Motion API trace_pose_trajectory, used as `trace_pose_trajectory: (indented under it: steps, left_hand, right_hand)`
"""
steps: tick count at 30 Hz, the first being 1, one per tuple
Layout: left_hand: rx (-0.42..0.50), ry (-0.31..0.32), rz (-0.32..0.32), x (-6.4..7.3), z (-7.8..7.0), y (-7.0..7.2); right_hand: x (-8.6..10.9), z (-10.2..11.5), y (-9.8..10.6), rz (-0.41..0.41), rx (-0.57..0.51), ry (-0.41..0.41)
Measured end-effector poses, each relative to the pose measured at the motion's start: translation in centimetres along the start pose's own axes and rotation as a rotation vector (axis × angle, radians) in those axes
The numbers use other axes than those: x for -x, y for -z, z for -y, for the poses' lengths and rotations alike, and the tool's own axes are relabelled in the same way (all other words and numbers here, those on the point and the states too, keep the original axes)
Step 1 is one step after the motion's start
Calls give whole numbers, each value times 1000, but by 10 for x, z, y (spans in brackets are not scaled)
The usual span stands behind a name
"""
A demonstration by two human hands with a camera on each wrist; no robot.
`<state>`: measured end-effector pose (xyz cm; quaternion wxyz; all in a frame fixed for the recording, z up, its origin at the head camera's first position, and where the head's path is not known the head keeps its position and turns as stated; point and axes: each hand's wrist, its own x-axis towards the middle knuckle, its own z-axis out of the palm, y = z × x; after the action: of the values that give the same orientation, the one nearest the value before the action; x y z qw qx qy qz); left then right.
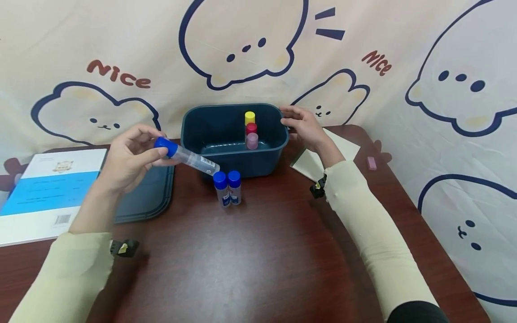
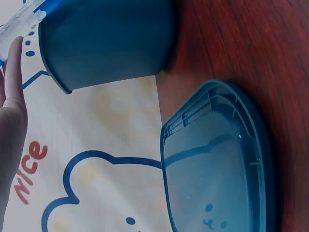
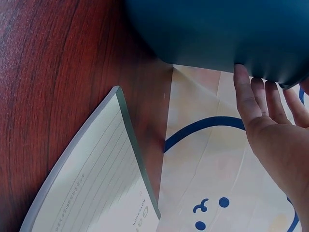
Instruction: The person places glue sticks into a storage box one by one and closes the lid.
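Observation:
My left hand (image 1: 133, 157) pinches a clear tube with a blue cap (image 1: 187, 157) between thumb and fingers, tilted so its clear end points down and right. That end hangs over the front left of a dark teal bin (image 1: 242, 163). Two small blue-capped bottles (image 1: 234, 188) stand side by side in front of the bin. Inside it are items with yellow (image 1: 250, 117), red (image 1: 251, 128) and pink (image 1: 252, 141) tops. At the bin's right end, my right hand (image 1: 304, 128) holds the rim, several fingers (image 3: 245, 94) against the outer wall.
On the left lie a teal lid (image 1: 145, 202) and a blue-and-white book (image 1: 52, 188). A notebook (image 3: 96, 169) rests below my right forearm, and a pink eraser-like block (image 1: 371, 163) lies near the right edge. A printed curtain (image 1: 161, 40) hangs behind the table.

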<state>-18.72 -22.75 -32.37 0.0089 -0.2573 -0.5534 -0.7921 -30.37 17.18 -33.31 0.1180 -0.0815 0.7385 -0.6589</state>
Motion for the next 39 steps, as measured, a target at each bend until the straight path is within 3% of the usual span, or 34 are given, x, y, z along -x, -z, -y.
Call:
trace_pose_trajectory:
  steps: [12,21,29,39]
  left_hand:
    - [94,-65,-31,-8,3,-7]
    - [123,-89,-121,-21,0,-18]
    - [32,-19,-199,-33,-2,-28]
    - [-135,120,-228,-54,0,-41]
  right_hand:
    - [1,1,0,-1,-2,1]
    - [1,2,1,-6,21,4]
    - [0,2,0,-5,19,-7]
    - [0,3,0,-5,17,-18]
